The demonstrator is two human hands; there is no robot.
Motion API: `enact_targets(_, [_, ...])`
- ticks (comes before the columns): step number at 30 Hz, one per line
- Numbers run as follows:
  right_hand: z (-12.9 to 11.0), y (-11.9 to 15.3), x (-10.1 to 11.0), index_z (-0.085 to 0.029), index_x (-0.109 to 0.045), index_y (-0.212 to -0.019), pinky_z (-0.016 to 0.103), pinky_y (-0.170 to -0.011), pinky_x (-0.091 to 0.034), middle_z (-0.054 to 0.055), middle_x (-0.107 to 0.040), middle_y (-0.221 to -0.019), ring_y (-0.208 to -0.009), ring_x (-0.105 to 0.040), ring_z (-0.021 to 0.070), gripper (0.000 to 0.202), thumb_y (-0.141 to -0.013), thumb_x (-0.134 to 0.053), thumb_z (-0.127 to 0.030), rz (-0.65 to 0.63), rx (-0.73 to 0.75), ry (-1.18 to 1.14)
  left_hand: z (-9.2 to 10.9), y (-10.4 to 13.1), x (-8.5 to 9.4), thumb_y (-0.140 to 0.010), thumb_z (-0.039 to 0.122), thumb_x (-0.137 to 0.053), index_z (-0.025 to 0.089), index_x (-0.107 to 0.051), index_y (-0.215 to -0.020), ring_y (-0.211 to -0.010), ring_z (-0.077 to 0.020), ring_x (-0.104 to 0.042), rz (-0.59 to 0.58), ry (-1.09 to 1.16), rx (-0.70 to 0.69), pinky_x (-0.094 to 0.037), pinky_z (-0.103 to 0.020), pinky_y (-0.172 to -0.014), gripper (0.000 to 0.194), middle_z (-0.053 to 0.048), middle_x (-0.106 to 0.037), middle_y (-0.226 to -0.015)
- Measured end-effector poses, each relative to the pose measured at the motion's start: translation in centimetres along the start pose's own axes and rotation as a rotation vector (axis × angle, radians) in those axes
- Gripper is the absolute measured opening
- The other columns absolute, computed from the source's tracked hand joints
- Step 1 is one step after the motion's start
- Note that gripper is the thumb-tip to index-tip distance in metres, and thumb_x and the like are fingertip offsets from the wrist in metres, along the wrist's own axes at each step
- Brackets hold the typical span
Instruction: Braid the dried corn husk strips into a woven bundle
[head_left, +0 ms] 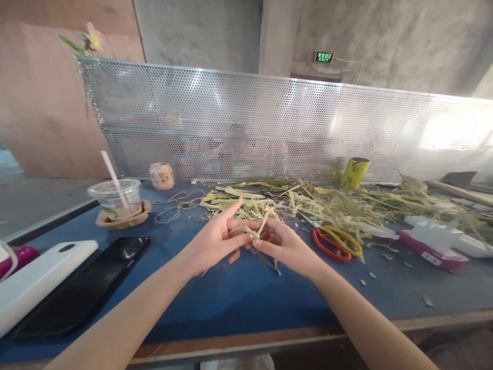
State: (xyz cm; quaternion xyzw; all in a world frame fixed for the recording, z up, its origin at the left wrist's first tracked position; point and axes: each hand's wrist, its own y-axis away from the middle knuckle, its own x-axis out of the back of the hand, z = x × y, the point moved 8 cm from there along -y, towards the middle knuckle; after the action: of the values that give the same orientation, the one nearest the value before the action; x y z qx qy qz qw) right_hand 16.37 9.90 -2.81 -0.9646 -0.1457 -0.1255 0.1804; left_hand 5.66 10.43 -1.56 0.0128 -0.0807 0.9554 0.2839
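Observation:
My left hand (217, 239) and my right hand (280, 241) meet over the middle of the blue table, thumbs almost touching. Between them they pinch a pale plant-fibre strip (263, 224), knotted or folded at the thumb tips. The left index finger points up and away, while its thumb presses on the strip. My right thumb and fingers close on the same piece from the other side. Loose fibre ends hang below the hands. Just beyond lies a heap of dry, pale green strips (246, 194). The strip's far side is hidden by my fingers.
Scissors (335, 244) with red and yellow handles lie right of my hands, near a purple-and-white device (435, 251). A yellow tube (354, 173) stands behind. Leftward are a lidded cup (129, 192) with straw, twine (179, 205), a woven pot (162, 176) and a black phone (84, 285).

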Motion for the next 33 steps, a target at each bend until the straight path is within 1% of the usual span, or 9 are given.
enact_targets(5, [0.2, -0.3, 0.3, -0.017, -0.052, -0.071, 0.027, -0.064, -0.048, -0.001, -0.057, -0.066, -0.064, -0.058, 0.0123, 0.027, -0.074, -0.06, -0.042, 0.035, -0.018, -0.05, 0.0, -0.2, 0.3, -0.074, 0.016, -0.064, 0.039, 0.004, -0.139, -0.067, -0.0098, -0.054, -0.008, -0.015, -0.079, -0.045, -0.021, -0.046, 0.097, -0.013, -0.044, -0.13])
enact_targets(8, [-0.1, -0.3, 0.3, -0.016, -0.053, -0.073, 0.026, -0.063, -0.046, -0.001, -0.056, -0.068, -0.064, -0.056, 0.0119, 0.026, -0.076, -0.058, -0.042, 0.017, 0.034, -0.006, 0.0, -0.1, 0.3, -0.07, 0.014, -0.067, 0.044, 0.007, -0.136, -0.067, -0.0096, -0.055, -0.011, -0.016, -0.075, -0.046, -0.021, -0.046, 0.104, -0.012, -0.038, -0.136])
enact_targets(12, [-0.1, 0.0, -0.4, -0.017, -0.054, -0.076, 0.025, -0.057, -0.044, 0.0, -0.057, -0.068, -0.061, -0.054, 0.0117, 0.023, -0.076, -0.057, -0.039, -0.03, 0.029, 0.039, 0.4, 0.2, 0.5, -0.067, 0.017, -0.07, 0.045, 0.004, -0.137, -0.06, -0.0077, -0.054, 0.028, -0.098, -0.038, -0.043, -0.022, -0.044, 0.105, -0.013, -0.035, -0.138])
enact_targets(18, [-0.2, 0.2, -0.1, -0.016, -0.054, -0.067, 0.024, -0.051, -0.038, -0.001, -0.054, -0.059, -0.052, -0.047, 0.0099, 0.016, -0.074, -0.058, -0.031, 0.08, -0.032, 0.252, 0.5, 0.5, 0.4, -0.068, 0.016, -0.069, 0.046, 0.003, -0.137, -0.06, -0.0068, -0.052, 0.033, -0.161, 0.004, -0.042, -0.021, -0.044, 0.104, -0.011, -0.034, -0.139])
enact_targets(23, [0.0, -0.1, -0.2, -0.017, -0.051, -0.069, 0.024, -0.058, -0.043, -0.002, -0.055, -0.062, -0.057, -0.052, 0.0104, 0.024, -0.074, -0.058, -0.039, 0.027, -0.037, -0.076, -0.1, 0.5, 0.0, -0.068, 0.015, -0.069, 0.048, 0.006, -0.135, -0.059, -0.0066, -0.052, -0.026, -0.124, 0.029, -0.042, -0.023, -0.043, 0.106, -0.012, -0.031, -0.14])
enact_targets(25, [-0.1, -0.2, 0.1, -0.017, -0.051, -0.07, 0.025, -0.058, -0.044, -0.003, -0.054, -0.061, -0.056, -0.052, 0.0102, 0.026, -0.073, -0.059, -0.041, 0.026, -0.029, -0.132, -0.2, 0.4, 0.0, -0.068, 0.017, -0.07, 0.046, 0.007, -0.136, -0.058, -0.007, -0.053, -0.023, -0.101, 0.029, -0.043, -0.023, -0.044, 0.106, -0.013, -0.034, -0.139])
enact_targets(27, [-0.1, -0.1, 0.7, -0.017, -0.051, -0.072, 0.025, -0.06, -0.044, -0.003, -0.054, -0.062, -0.058, -0.053, 0.0105, 0.025, -0.073, -0.06, -0.041, 0.064, -0.021, -0.114, -0.2, 0.3, 0.3, -0.07, 0.023, -0.069, 0.039, 0.004, -0.139, -0.057, -0.0079, -0.055, 0.013, -0.095, 0.021, -0.045, -0.024, -0.046, 0.102, -0.013, -0.044, -0.132])
enact_targets(30, [-0.1, 0.0, 0.8, -0.017, -0.053, -0.076, 0.026, -0.061, -0.044, -0.001, -0.057, -0.067, -0.063, -0.055, 0.0123, 0.022, -0.073, -0.06, -0.038, 0.074, -0.021, -0.063, 0.0, 0.1, 0.9, -0.074, 0.032, -0.065, 0.025, -0.003, -0.142, -0.057, -0.0105, -0.058, 0.072, -0.116, 0.007, -0.048, -0.027, -0.053, 0.092, -0.011, -0.063, -0.107])
enact_targets(33, [0.0, 0.2, 0.1, -0.016, -0.055, -0.075, 0.026, -0.06, -0.044, 0.002, -0.059, -0.069, -0.064, -0.056, 0.0134, 0.022, -0.074, -0.059, -0.038, 0.016, -0.021, -0.041, 0.3, 0.1, 1.3, -0.074, 0.033, -0.064, 0.02, -0.016, -0.14, -0.056, -0.0116, -0.057, 0.102, -0.177, -0.015, -0.048, -0.028, -0.056, 0.082, -0.006, -0.069, -0.085])
